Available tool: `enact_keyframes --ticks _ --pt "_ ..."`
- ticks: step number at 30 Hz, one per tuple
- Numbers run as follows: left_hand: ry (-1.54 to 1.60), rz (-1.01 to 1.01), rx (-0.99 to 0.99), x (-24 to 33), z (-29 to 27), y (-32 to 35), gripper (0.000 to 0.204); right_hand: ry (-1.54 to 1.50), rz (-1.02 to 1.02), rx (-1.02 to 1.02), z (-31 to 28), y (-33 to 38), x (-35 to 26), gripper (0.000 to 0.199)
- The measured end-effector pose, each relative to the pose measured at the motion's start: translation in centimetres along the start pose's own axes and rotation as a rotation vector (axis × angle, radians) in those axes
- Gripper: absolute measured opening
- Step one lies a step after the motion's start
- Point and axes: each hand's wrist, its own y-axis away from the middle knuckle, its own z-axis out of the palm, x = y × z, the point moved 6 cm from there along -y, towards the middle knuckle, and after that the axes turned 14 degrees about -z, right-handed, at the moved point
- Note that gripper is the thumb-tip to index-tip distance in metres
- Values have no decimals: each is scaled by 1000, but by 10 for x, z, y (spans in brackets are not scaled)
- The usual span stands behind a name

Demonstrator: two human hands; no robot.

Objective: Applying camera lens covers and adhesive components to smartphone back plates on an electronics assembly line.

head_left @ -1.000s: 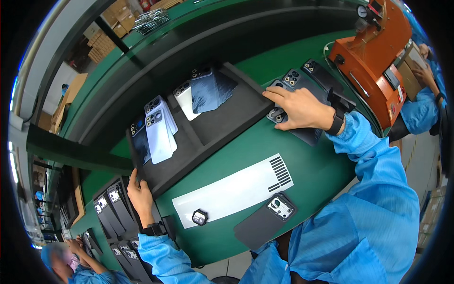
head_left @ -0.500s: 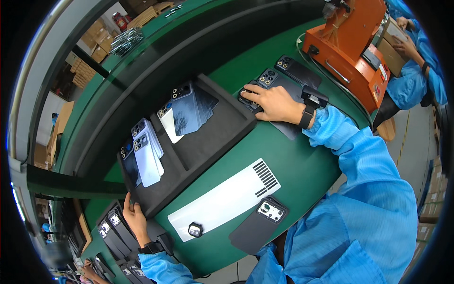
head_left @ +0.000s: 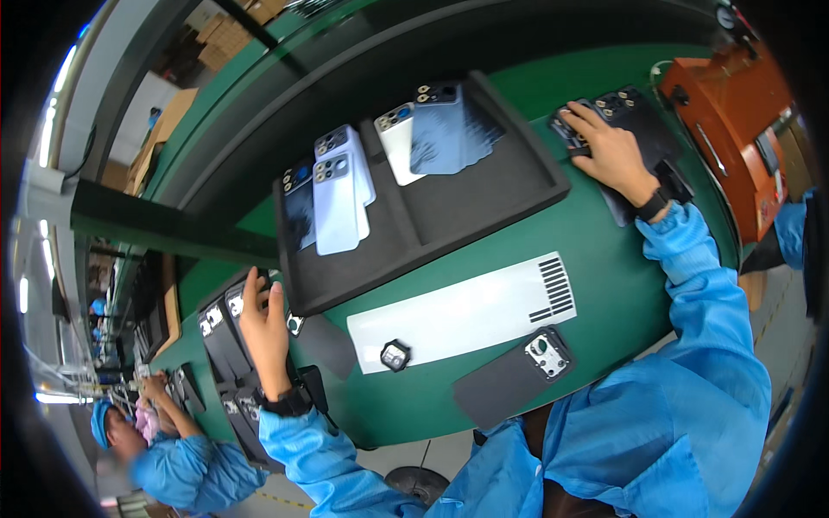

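Observation:
My right hand lies at the camera end of a dark phone back cover, at the far right of the table. Its fingers reach over the far edge and the thumb bends in at the near side. Another dark back cover lies beside it, partly behind the hand. My left hand is open with fingers apart, above a stack of black phone covers and beside the near left corner of a black foam tray. Pale lilac, white and blue-grey back covers overlap in the tray.
A white strip with black bars lies in front of the tray, a small black-framed piece on it. Near the front edge rests a dark cover. An orange machine stands right. A co-worker sits lower left.
My left hand has let go of the tray's near corner and opened. My right hand stays on the dark back cover. The view has turned, bringing the co-worker at lower left into sight.

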Motion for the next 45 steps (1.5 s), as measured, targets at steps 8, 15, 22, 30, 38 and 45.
enact_keyframes --ticks 8,15,22,30,38,45 --pt "-360 -108 -23 14 -36 79 53 -26 15 -13 7 -1 6 64" --pt "-689 1 39 -29 33 77 80 -21 22 0 6 0 4 61" --pt "-710 -109 20 -39 37 67 74 -27 6 54 7 3 8 60" --pt "-691 -195 -64 -27 25 67 65 -45 6 49 4 3 8 58" --pt "-708 -138 124 -24 7 76 39 -37 6 46 5 2 7 59" --pt "335 -236 4 -60 -62 79 22 -32 11 44 7 2 8 62"
